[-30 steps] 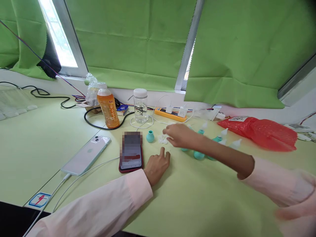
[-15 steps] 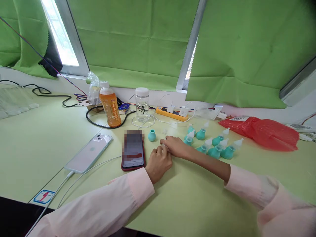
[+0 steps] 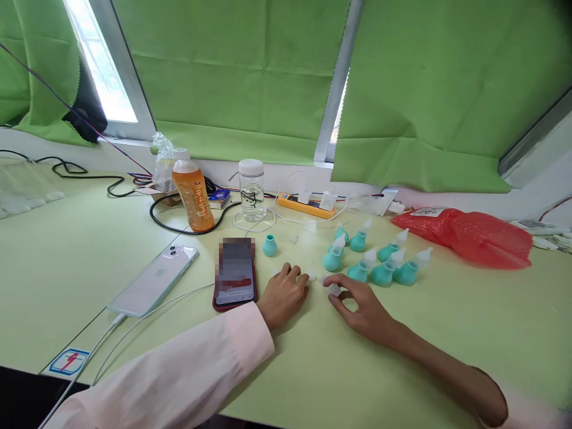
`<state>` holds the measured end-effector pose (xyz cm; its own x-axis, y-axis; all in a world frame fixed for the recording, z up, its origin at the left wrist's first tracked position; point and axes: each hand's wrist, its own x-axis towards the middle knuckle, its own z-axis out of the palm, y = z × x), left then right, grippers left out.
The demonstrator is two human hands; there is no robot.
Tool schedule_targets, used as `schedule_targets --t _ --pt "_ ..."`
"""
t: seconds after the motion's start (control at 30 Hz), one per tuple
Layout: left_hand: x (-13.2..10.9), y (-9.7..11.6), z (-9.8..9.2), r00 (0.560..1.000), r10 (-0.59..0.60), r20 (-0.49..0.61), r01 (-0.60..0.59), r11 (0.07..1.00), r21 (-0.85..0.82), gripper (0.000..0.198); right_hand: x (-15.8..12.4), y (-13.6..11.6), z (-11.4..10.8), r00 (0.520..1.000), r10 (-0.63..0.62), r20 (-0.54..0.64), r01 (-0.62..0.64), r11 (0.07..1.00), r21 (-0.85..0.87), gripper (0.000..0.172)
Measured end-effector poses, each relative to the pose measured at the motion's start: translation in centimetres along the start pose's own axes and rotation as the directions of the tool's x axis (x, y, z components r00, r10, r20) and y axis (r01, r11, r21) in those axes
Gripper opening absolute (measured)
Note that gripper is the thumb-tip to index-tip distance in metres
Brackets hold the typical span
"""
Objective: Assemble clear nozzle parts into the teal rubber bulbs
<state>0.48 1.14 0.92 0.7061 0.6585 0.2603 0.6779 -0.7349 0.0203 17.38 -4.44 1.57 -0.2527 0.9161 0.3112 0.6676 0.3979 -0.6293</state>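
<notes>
My left hand (image 3: 285, 296) rests on the table beside the red-cased phone (image 3: 235, 271), its fingers curled down and the fingertips hidden. Bits of whitish plastic show by those fingers, among them a small white piece (image 3: 311, 277). To the right, my right hand (image 3: 360, 304) holds a small clear plastic piece (image 3: 335, 289) between thumb and forefinger, low over the table. Behind it stand several teal squeeze bulbs (image 3: 332, 260) with translucent pointed tips. One teal bulb without a tip (image 3: 269, 245) stands alone, its round mouth facing up. Small clear bits (image 3: 294, 238) lie farther back.
A pale phone (image 3: 154, 280) lies at the left with a white cable plugged in. Toward the back are an orange drink bottle (image 3: 193, 193), a clear bottle (image 3: 252, 193) and a yellow power strip (image 3: 306, 206). A red plastic bag (image 3: 473, 238) lies at the right.
My hands were together and are now apart. My right hand has moved right and toward me, with a clear piece at its fingertips. My left hand has stayed nearly in place.
</notes>
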Motion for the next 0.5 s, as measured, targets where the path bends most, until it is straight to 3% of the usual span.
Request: schedule_targets --t 0.17,0.3,0.37,0.5 --pt "0.3 -1.3 -3.5 0.993 -0.094 0.074 0.098 0.994 -0.044 0.019 -1.6 1.2 1.5 0.984 0.173 -0.036 -0.154 0.940 0.304 0.007" --pt "0.4 -3.1 -5.8 0.960 0.055 0.274 -0.010 0.986 -0.164 0.012 -1.3 1.6 1.9 0.972 0.232 -0.026 -0.193 0.862 0.469 0.016" --pt "0.5 -3.3 -5.8 0.941 0.113 0.318 -0.051 0.979 -0.195 0.017 -1.0 1.6 1.9 0.964 0.265 -0.014 -0.213 0.804 0.556 0.021" --pt "0.6 -2.3 -3.5 0.965 0.093 0.247 -0.063 0.990 -0.125 0.033 -0.8 1.2 1.7 0.946 0.319 0.054 -0.255 0.631 0.733 0.023"
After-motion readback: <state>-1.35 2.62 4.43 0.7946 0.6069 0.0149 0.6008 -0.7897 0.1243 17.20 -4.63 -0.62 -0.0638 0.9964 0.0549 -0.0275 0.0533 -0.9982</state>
